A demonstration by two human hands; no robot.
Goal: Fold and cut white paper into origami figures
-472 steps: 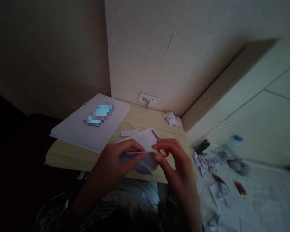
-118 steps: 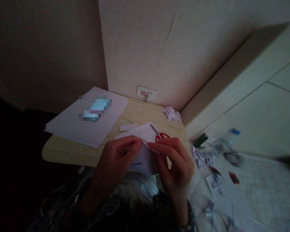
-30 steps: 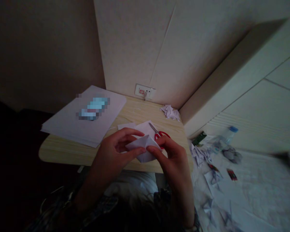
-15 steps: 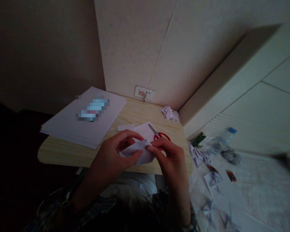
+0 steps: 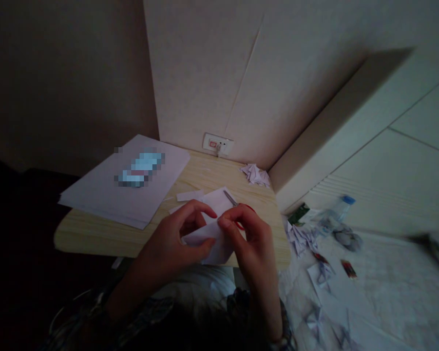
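White paper (image 5: pixel 219 251), folded, is held over the near edge of the table (image 5: pixel 214 170): our right hand (image 5: pixel 254 239) pinches its upper corner, while our left hand (image 5: pixel 171 239) curves around it, thumb and forefinger well apart, and we cannot tell whether its hidden fingers grip. If that side slips, we judge, the fold could skew; too hard a pull at the pinched corner could tear it. On the red packet (image 5: pixel 349 269) and green packet (image 5: pixel 298 213) we can read no brand or writing

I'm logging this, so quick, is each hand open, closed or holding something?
Left hand: thumb and forefinger apart at the folded paper; grip can't be told.
Right hand: closed, pinching that paper's top edge.
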